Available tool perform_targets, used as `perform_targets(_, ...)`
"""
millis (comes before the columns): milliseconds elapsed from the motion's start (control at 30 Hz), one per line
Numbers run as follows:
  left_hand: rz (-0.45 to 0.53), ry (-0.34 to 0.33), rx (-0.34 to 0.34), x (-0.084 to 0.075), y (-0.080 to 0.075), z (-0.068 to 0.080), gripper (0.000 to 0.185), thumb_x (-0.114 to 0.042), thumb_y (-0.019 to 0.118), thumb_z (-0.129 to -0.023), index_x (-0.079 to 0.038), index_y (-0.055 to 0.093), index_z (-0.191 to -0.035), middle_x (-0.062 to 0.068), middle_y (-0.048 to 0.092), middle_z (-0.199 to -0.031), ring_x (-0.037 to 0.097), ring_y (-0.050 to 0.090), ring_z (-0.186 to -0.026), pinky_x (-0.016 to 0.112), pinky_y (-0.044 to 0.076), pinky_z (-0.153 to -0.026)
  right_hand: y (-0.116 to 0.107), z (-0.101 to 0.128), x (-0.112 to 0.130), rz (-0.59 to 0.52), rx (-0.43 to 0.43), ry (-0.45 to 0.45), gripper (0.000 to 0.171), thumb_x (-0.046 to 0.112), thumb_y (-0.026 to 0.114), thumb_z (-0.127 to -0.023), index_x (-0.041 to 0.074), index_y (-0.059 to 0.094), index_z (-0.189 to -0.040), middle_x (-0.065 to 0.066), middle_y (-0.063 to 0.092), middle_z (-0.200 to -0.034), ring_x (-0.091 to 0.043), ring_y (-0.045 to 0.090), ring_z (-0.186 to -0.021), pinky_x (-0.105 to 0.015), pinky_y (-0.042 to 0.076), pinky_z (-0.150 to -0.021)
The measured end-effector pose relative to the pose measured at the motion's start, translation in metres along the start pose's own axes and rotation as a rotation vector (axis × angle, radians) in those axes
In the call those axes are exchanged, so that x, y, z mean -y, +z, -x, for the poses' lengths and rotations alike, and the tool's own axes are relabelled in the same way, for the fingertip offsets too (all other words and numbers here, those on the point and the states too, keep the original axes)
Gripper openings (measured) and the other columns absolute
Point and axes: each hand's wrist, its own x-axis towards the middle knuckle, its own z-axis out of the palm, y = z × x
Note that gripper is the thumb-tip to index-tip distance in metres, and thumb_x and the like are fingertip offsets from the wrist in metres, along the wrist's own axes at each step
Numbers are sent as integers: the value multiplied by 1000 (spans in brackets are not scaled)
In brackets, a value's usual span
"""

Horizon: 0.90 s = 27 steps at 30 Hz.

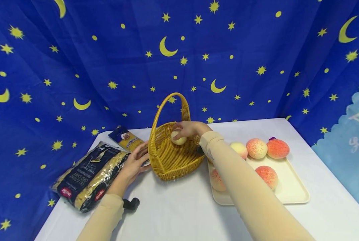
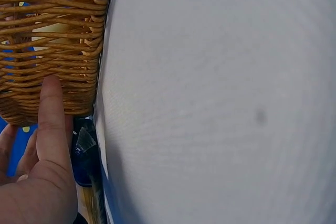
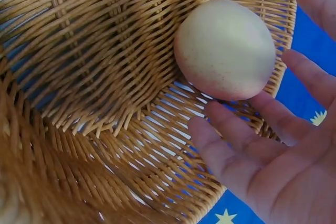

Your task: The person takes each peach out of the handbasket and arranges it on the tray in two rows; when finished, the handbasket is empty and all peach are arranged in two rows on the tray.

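A white table (image 1: 173, 214) stands before a starry blue cloth (image 1: 77, 60). Near its back edge, at the middle, sits a wicker basket (image 1: 170, 157). Toward the right edge a cream tray (image 1: 290, 187) carries five peaches (image 1: 257, 148). A pasta bag (image 1: 90, 175) lies at the left edge, a smaller packet (image 1: 125, 137) behind it. The left hand (image 1: 135, 164) presses straight fingers (image 2: 51, 114) against the basket's outer wall. The right hand (image 1: 191, 129) is inside the basket, fingers spread loosely beside a pale peach (image 3: 226, 48) on the basket floor, fingertips touching it.
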Motion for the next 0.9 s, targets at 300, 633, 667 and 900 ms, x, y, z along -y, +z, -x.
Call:
perform_targets(300,-9,16,8,4,0,0,65,-23,62,-111,-29,33,-170,11,36,-173,32,42,-155,58,54,-114,7,-6,-1,3,-20,34,64,24,67,-107,11,44,-165,-11,39,-173,-32,33,-162,-47,34,-133)
perform_targets(633,7,1,6,2,1,0,64,-20,61,-111,-29,35,-169,7,37,-173,30,40,-157,59,54,-114,18,-9,-1,-97,33,108,63,17,70,-104,22,46,-162,-10,43,-166,-35,50,-146,-59,51,-118)
perform_targets(667,7,-1,4,2,1,0,64,-20,61,-111,-30,35,-169,7,37,-173,30,40,-157,59,54,-114,19,-9,-1,-101,39,105,63,17,71,-104,22,46,-162,-10,43,-165,-34,51,-144,-58,52,-117)
perform_targets(900,3,1,-7,3,1,-1,63,-21,62,-111,-31,37,-168,8,38,-172,31,41,-157,59,54,-114,22,-9,2,-91,67,73,55,16,74,-101,21,51,-151,-10,47,-155,-28,56,-123,-58,53,-115)
